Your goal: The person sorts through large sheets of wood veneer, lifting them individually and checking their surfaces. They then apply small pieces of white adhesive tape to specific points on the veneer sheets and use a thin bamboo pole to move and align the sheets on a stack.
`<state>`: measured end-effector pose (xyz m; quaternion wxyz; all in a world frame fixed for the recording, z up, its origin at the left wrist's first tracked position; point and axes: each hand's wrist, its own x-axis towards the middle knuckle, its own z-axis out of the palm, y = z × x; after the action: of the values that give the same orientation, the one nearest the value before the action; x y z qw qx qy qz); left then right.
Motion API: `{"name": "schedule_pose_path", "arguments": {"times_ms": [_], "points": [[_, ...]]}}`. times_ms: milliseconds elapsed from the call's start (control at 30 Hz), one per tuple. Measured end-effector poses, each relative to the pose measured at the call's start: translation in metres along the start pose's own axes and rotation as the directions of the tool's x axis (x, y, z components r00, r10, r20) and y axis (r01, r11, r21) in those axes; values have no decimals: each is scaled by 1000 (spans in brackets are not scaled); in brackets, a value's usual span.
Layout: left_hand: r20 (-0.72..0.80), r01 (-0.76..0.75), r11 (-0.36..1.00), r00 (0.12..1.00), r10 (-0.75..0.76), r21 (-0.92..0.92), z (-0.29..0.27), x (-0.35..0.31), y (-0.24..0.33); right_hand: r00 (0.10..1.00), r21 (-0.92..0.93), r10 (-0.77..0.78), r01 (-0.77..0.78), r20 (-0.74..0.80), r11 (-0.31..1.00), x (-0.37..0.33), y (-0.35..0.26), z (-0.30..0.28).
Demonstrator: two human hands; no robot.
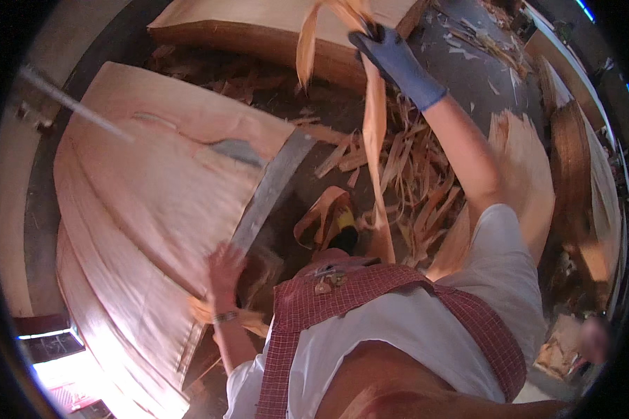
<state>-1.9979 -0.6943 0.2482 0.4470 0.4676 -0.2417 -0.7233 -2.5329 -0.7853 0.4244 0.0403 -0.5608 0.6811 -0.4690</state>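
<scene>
My right hand [386, 54], in a blue-grey glove, is raised at the far side and closed around long, thin strips of wood veneer [374, 119]. One strip hangs from it toward my body, and another loops to its left. At the left, my bare left hand [225, 271] rests with its fingers extended at the near right edge of a stack of pale veneer sheets [154, 181], beside a grey metal strip [272, 188]. The hand is slightly blurred. A torn orange-brown veneer piece [201, 309] lies by my left wrist. The top sheet has a ragged hole near its far edge.
Another thick veneer stack [258, 35] lies at the far side. A heap of veneer scraps [423, 181] covers the floor in the middle. More veneer sheets [524, 167] stand at the right. My foot [346, 223] is near the scraps. A pale rod [73, 101] juts in at upper left.
</scene>
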Motion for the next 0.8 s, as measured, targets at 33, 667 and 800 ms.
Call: {"name": "schedule_pose_path", "arguments": {"times_ms": [33,667,800], "points": [[198,73,982,974,-107,175,28,22,-27,999,-58,-36,37,22,998,33,2,-3],[320,-566,693,824,467,446,517,387,-78,950,753,-262,45,172,656,601,55,-125],[254,-445,682,894,368,580,509,337,-7,930,751,-277,3,241,661,703,125,-80]]}}
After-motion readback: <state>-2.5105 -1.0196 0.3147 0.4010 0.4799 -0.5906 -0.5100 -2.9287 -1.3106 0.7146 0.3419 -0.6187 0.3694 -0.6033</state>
